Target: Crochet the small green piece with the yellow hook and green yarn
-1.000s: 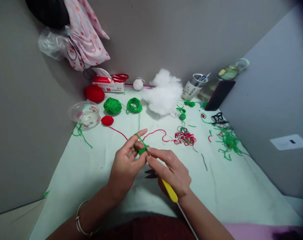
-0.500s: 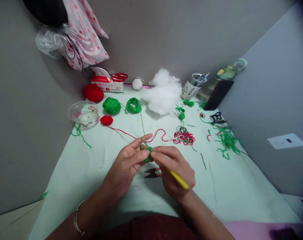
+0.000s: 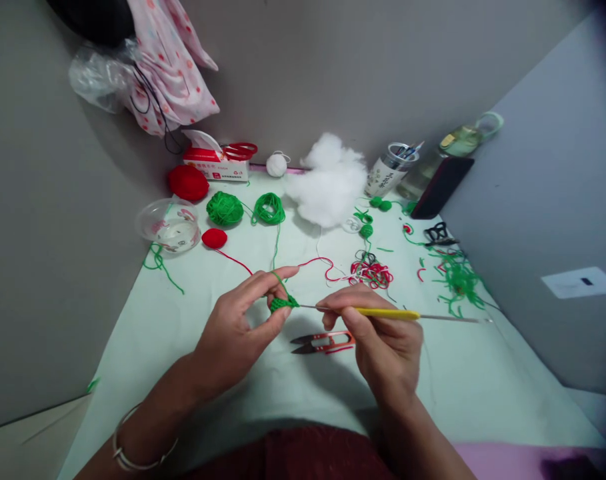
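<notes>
My left hand (image 3: 237, 327) pinches a small green crocheted piece (image 3: 283, 304) between thumb and fingers, and green yarn (image 3: 276, 247) runs from it over the index finger toward a loose green coil (image 3: 269, 209). In my right hand (image 3: 383, 340) is a crochet hook with a yellow handle (image 3: 387, 313), held nearly level. Its thin metal tip reaches left to the edge of the green piece; its other metal end points right. Below the hook lie thread snips (image 3: 323, 343) with orange handles, beside a short red strand.
Behind the hands are a green yarn ball (image 3: 225, 208), white stuffing (image 3: 327, 183) and a red yarn tangle (image 3: 371, 273). A clear bowl (image 3: 170, 227) stands left. Green scraps (image 3: 457, 277), a leaning phone (image 3: 443, 189) and a pen cup (image 3: 390, 170) are on the right.
My right hand has moved right and turned the hook from slanted to nearly level. My left hand has shifted slightly left with the green piece. More of the snips shows.
</notes>
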The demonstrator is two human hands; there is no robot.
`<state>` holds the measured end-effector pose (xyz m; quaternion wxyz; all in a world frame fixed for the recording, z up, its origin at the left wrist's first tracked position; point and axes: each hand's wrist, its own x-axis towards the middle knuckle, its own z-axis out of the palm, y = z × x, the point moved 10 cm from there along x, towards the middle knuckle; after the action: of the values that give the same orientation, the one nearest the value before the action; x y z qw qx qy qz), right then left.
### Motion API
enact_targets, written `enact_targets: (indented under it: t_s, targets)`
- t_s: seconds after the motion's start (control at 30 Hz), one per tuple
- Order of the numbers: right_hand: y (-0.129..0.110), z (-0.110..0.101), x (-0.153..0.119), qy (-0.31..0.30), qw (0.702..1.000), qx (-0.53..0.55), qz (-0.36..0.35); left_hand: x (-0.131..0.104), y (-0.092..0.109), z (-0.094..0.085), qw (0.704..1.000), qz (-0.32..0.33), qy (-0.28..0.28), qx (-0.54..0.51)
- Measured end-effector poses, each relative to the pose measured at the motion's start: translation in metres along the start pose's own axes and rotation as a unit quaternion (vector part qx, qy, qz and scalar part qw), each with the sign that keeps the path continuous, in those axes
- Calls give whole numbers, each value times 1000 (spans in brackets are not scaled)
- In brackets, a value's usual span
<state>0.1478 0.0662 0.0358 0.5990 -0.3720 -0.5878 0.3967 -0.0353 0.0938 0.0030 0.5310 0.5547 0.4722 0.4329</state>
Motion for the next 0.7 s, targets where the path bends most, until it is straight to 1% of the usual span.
enact_targets:
  t_s: [0.03,0.1,0.17,0.2,0.27,0.37,0.43,0.47,0.5,0.53,0.57,0.6,0.63,0.7]
  targets:
    - [2,1,1,-4,1000,12,9,0,-4,4,999,-16,-16,-27]
    - [6,3,4,-1,999,33,18,-2,-13,16,989,-61,-56,-119]
    - [5,7,7,6,1000,19,3,-5,-19,30,970,-90,-89,-208]
    - [3,9,8,10,1000,3,-11,-5,-20,35,961,-95,-96,-242]
    - [-1,13,9,19,999,-27,-33,-5,-22,41,951,-98,-90,-280]
    - [-5,17,7,24,995,-77,-60,-4,-23,43,949,-97,-56,-296]
    - [-14,22,2,18,979,-165,-118,-5,-27,45,940,-111,-28,-321]
    - [-19,24,-2,11,965,-211,-154,-5,-29,47,931,-126,-21,-343]
    - [-23,26,-5,6,953,-244,-181,-5,-32,51,917,-148,-28,-370]
    - [-24,26,-6,5,947,-256,-193,-6,-33,56,901,-170,-41,-397]
    - [-23,22,-6,11,952,-244,-186,-6,-34,60,886,-188,-56,-420]
    - [-20,16,-3,22,964,-211,-160,-6,-34,62,876,-199,-67,-434]
    - [-14,9,0,37,978,-164,-122,-5,-34,61,873,-202,-66,-439]
    - [0,-1,6,62,996,-56,-42,-2,-33,53,882,-195,-50,-425]
